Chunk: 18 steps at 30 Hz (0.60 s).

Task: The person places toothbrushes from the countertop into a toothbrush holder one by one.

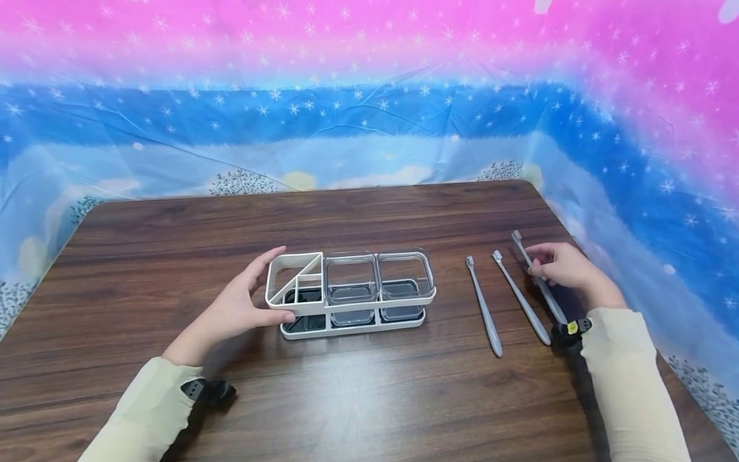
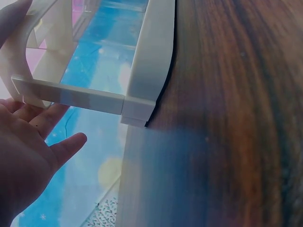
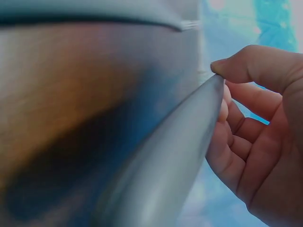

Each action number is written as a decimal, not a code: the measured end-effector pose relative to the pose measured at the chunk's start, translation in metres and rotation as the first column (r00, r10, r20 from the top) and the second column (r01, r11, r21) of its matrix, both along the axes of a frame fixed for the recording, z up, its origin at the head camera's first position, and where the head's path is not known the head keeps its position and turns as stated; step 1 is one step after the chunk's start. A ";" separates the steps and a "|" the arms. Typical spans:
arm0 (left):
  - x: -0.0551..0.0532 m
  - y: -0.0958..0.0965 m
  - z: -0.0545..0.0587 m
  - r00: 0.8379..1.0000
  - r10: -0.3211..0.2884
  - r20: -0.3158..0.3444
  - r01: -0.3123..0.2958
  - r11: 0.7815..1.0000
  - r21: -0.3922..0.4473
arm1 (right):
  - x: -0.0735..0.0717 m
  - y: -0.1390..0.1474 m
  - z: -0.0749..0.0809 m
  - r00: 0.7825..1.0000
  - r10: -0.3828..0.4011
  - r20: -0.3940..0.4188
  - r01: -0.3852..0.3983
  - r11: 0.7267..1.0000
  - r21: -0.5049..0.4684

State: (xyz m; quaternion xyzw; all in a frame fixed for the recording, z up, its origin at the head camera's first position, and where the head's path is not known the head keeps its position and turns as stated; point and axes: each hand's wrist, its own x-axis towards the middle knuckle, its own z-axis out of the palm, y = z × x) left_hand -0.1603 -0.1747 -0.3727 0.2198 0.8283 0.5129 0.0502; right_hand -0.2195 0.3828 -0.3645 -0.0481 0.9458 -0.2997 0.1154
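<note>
Toothbrush [image 1: 552, 300] pinched in right hand [image 1: 564, 266]

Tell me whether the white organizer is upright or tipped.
Upright: the white organizer rests base-down on the table, both clear cups open side up.

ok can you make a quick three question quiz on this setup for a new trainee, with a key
1. Count: how many gray toothbrushes are in view?

2. True or false: the right hand is pinching the leftmost of them.

3. Multiple choice: where is the left hand on the white holder?
a) at the end with the diagonal divider
b) at the clear-cup end
c) under its base

Key:
1. Three.
2. False; it pinches the rightmost one.
3. a
</note>
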 end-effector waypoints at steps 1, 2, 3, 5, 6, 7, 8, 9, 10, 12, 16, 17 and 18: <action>0.000 0.000 0.000 1.000 0.000 0.001 0.000 1.000 0.002 | -0.001 -0.001 0.007 1.000 -0.002 -0.013 0.001 1.000 -0.012; 0.000 0.000 0.000 1.000 -0.001 0.002 0.001 1.000 0.003 | -0.003 -0.003 0.014 1.000 -0.003 -0.029 0.002 1.000 -0.027; 0.000 0.000 0.000 1.000 -0.002 0.002 0.002 1.000 0.005 | -0.005 -0.006 0.022 0.999 -0.002 -0.045 0.000 0.999 -0.041; 0.000 0.000 0.001 1.000 -0.003 0.002 0.003 1.000 0.003 | -0.007 -0.012 0.039 0.996 -0.001 -0.085 -0.006 0.997 -0.080; 0.000 0.000 0.001 1.000 -0.003 0.001 0.003 1.000 0.002 | -0.008 -0.017 0.048 0.994 -0.007 -0.106 -0.003 0.996 -0.092; 0.000 0.000 0.001 1.000 -0.004 0.001 0.004 1.000 0.002 | -0.008 -0.023 0.057 0.992 -0.016 -0.127 0.002 0.994 -0.106; 0.000 0.000 0.001 1.000 -0.005 0.000 0.005 1.000 0.000 | -0.008 -0.029 0.065 0.988 -0.029 -0.151 0.009 0.992 -0.127; 0.001 0.000 0.001 1.000 -0.005 0.000 0.005 1.000 -0.001 | -0.007 -0.035 0.074 0.984 -0.042 -0.176 0.015 0.989 -0.148; 0.001 0.000 0.002 1.000 -0.005 -0.001 0.005 1.000 -0.003 | -0.006 -0.043 0.081 0.978 -0.055 -0.203 0.021 0.985 -0.170; 0.001 0.000 0.002 1.000 -0.004 0.000 0.004 1.000 -0.007 | -0.004 -0.059 0.095 0.963 -0.079 -0.259 0.023 0.977 -0.212; 0.000 -0.001 0.003 1.000 0.003 0.006 -0.003 1.000 -0.023 | 0.002 -0.093 0.120 0.922 -0.080 -0.379 -0.049 0.947 -0.318; 0.001 -0.001 0.003 1.000 0.004 0.008 -0.004 1.000 -0.027 | 0.003 -0.103 0.127 0.912 -0.077 -0.403 -0.075 0.934 -0.348; 0.001 -0.001 0.003 1.000 0.007 0.009 -0.007 1.000 -0.029 | 0.005 -0.112 0.133 0.900 -0.074 -0.430 -0.102 0.922 -0.374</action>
